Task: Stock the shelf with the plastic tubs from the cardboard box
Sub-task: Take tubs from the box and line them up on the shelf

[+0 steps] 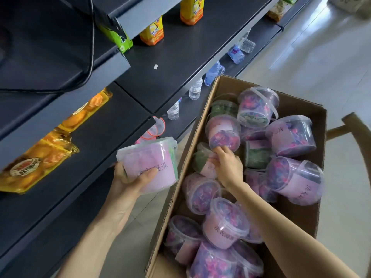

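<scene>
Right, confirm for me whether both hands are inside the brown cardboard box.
No: only the right hand reaches into the brown cardboard box, while the left hand holds a pink-labelled clear plastic tub outside it.

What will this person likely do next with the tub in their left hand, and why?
Probably sets the held tub onto the dark shelf beside the yellow snack packs: the left hand grips it at the shelf edge, while the right hand is only reaching among tubs in the cardboard box.
</scene>
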Demonstrator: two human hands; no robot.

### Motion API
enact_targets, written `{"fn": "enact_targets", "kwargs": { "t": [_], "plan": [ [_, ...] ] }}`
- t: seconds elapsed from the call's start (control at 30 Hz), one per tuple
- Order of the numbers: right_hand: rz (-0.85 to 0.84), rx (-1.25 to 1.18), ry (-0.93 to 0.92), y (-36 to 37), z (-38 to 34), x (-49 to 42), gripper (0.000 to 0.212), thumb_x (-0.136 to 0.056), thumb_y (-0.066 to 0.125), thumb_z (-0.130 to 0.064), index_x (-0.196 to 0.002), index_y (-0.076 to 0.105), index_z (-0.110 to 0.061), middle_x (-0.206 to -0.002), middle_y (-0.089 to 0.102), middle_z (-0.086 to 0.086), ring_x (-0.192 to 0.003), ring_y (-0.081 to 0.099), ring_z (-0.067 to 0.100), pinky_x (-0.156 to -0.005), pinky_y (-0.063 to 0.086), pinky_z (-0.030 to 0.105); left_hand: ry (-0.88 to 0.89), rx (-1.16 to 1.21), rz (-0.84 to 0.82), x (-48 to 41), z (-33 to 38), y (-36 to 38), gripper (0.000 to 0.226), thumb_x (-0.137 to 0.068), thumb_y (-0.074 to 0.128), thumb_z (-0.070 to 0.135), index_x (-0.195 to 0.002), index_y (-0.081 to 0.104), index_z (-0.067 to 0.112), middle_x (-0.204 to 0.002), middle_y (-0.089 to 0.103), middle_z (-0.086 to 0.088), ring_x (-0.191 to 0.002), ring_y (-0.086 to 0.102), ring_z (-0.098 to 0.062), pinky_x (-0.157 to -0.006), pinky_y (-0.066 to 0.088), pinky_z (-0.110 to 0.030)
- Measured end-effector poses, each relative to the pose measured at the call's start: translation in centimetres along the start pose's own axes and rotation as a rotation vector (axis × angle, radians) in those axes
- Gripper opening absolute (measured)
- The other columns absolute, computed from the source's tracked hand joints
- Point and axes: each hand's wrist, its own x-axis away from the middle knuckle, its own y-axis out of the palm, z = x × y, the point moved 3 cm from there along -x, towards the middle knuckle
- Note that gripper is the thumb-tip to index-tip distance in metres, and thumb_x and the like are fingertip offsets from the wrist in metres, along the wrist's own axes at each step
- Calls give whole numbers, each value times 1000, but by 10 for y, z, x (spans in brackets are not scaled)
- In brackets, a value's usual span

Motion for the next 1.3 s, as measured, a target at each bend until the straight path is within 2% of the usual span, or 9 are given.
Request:
{"fn": "enact_targets", "kwargs": {
  "t": [0.1,0.2,0.33,0.53,0.73,0.87,1.0,1.13,1.3],
  "plan": [
    [51,-78,-36,-6,1,8,20,-87,57,-16,-107,59,-14,-99,57,3,-93,57,28,-78,41,38,8,26,16,4,6,-4,81,-59,79,40,-130,46,19,-127,58,-5,-120,53,-20,-97,45,-44],
    [49,-408,21,-25,-8,14,17,-87,61,-14,-104,60,-11,-99,56,4,-86,56,21,-75,48,37,1,60,-22,14,14,-6,93,-54,83,50,-133,44,21,-129,56,-6,-121,52,-20,-98,45,-45],
    [-34,-781,37,-73,-31,28,7,-87,64,-16,-92,61,-12,-81,60,6,-64,50,6,-59,43,16,22,75,-12,35,27,-7,85,-55,80,43,-130,47,23,-126,58,-5,-119,54,-21,-94,48,-46],
    [11,-1024,-87,-157,-84,56,7,-82,66,-6,-81,61,-12,-66,59,-9,-63,54,4,-54,45,15,55,95,29,87,52,-13,90,-46,84,54,-125,48,31,-123,61,2,-114,58,-16,-93,48,-50],
    [9,-1092,-260,-228,-159,99,13,-81,66,-7,-92,63,-1,-72,63,-8,-69,58,6,-60,48,16,190,79,73,153,103,-28,74,-60,76,42,-127,46,28,-122,60,0,-113,58,-17,-87,53,-41],
    [30,-1089,-350,-266,-217,139,14,-80,70,-14,-90,65,-6,-75,64,-4,-73,58,11,-67,49,23,301,94,172,208,140,-47,80,-59,76,42,-129,44,18,-123,59,-7,-114,57,-22,-94,47,-53],
    [25,-1096,-435,-297,-279,186,16,-77,72,-26,-87,67,-14,-75,65,-4,-73,59,15,-67,49,33,387,207,183,273,169,-71,66,-60,76,34,-119,49,24,-111,66,4,-104,63,-14,-82,55,-37],
    [-7,-1110,-537,-322,-341,230,11,-80,70,-21,-88,68,-13,-80,65,0,-77,59,18,-70,49,39,425,349,192,340,195,-107,98,-42,88,44,-128,43,26,-124,59,1,-110,61,-12,-88,53,-37],
    [-73,-1098,-734,-357,-425,292,10,-81,69,-22,-90,67,-16,-87,65,2,-81,59,18,-74,49,38,522,401,203,429,226,-151,111,-40,89,48,-136,38,25,-131,53,-3,-116,57,-16,-87,53,-37]
  ]
}}
